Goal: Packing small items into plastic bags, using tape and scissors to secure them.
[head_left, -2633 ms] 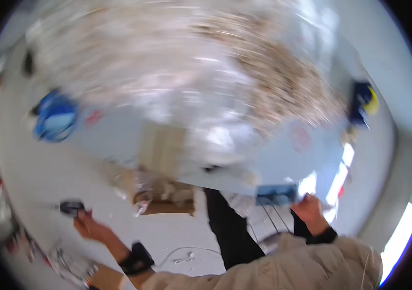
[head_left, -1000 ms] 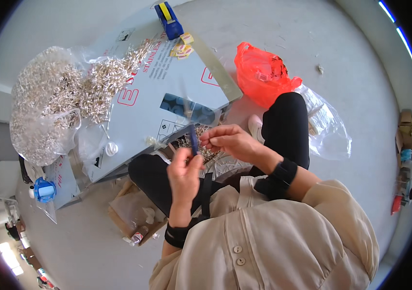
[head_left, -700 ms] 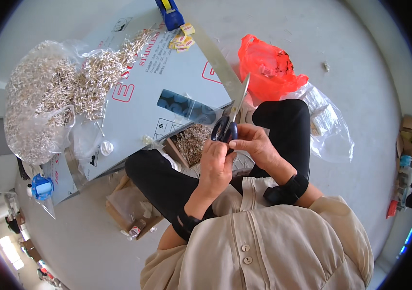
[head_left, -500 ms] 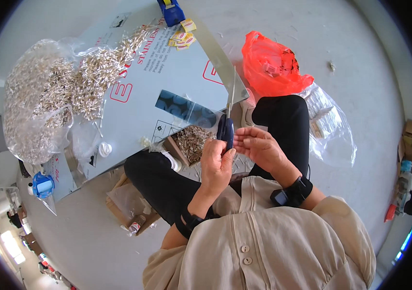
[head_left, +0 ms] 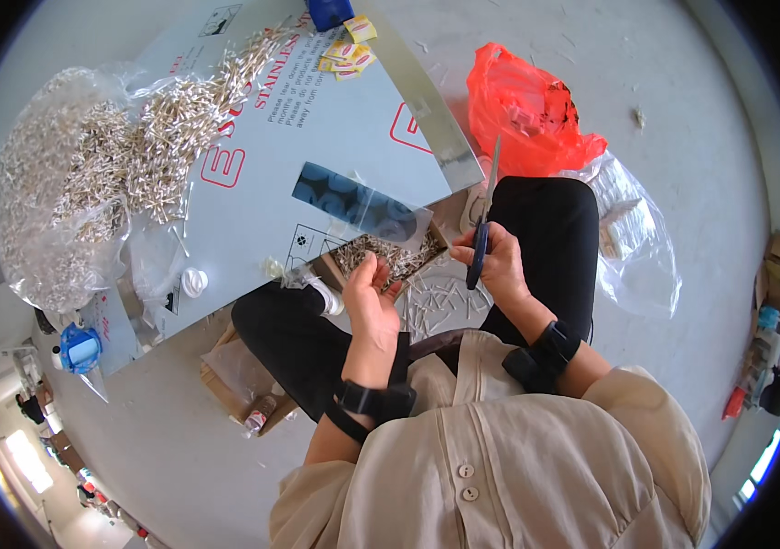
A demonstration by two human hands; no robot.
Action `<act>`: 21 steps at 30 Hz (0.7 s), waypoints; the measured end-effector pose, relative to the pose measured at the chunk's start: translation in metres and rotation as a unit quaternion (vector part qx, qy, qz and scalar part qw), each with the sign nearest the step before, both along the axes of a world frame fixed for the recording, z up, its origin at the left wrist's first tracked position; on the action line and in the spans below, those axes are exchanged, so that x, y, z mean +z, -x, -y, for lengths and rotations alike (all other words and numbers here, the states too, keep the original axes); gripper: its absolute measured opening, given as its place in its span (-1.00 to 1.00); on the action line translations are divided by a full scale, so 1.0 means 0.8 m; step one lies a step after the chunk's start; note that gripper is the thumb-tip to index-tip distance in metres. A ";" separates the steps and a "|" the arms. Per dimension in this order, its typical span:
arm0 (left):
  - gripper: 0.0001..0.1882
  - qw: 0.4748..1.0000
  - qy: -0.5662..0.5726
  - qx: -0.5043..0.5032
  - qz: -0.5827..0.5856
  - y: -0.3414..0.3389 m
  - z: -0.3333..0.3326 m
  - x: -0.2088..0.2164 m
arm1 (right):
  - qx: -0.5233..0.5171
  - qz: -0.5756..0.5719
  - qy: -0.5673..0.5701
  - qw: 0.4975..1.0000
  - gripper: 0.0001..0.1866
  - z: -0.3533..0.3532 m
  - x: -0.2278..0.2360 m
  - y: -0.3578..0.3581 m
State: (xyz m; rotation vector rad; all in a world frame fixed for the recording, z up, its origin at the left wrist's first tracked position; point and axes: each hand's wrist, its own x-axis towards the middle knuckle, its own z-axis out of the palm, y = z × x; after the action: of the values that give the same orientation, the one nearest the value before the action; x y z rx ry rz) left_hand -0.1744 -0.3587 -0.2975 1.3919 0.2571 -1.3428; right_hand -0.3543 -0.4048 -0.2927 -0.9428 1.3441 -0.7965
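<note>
A pair of scissors (head_left: 479,249) with dark blue handles is in my right hand (head_left: 504,272), its blades pointing up and away from me. Beside it my left hand (head_left: 372,306) is open, palm turned up and fingers loosely curled, with nothing visible in it. Just beyond the left hand is a cardboard box (head_left: 330,273) full of thin cotton swabs (head_left: 374,247). More loose swabs (head_left: 436,302) lie on the floor between my legs. A dark blue patterned strip (head_left: 353,201) rests on the sheet-covered table, partly over the box.
On the table (head_left: 253,220) at left lies a big heap of cotton swabs (head_left: 166,156) spilling from a clear bag (head_left: 51,192). Small yellow packets (head_left: 346,59) and a blue tape dispenser (head_left: 330,13) sit at its far edge. A red plastic bag (head_left: 518,119) and a clear bag of white packs (head_left: 628,229) are at right.
The scissors have passed from my left hand to my right and shifted right. My left hand has opened and moved left and down, away from them.
</note>
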 end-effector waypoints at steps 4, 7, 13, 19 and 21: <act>-0.75 0.996 0.020 -0.014 -0.081 -0.005 0.031 -0.023 | -0.047 -0.037 0.026 0.998 -0.70 0.006 -0.019 -0.024; -0.77 0.995 0.031 0.010 -0.091 -0.001 0.044 -0.031 | -0.068 -0.064 0.049 0.994 -0.72 0.014 -0.030 -0.044; -0.87 0.999 0.029 0.022 -0.039 0.012 0.044 -0.028 | -0.093 -0.040 0.012 0.995 -0.75 0.020 -0.049 -0.058; -0.83 0.991 0.096 0.039 -0.082 -0.009 0.039 -0.039 | -0.113 0.042 -0.018 0.993 -0.79 0.017 -0.028 -0.066; -0.83 0.991 0.083 0.035 -0.099 -0.012 0.042 -0.033 | -0.116 0.044 -0.014 0.992 -0.79 0.017 -0.023 -0.068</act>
State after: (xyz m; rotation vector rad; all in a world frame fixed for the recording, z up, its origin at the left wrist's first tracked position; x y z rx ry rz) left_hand -0.1646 -0.3923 -0.3240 1.1033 0.3163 -1.4116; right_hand -0.2996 -0.4187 -0.3110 -0.7273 1.4003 -0.9822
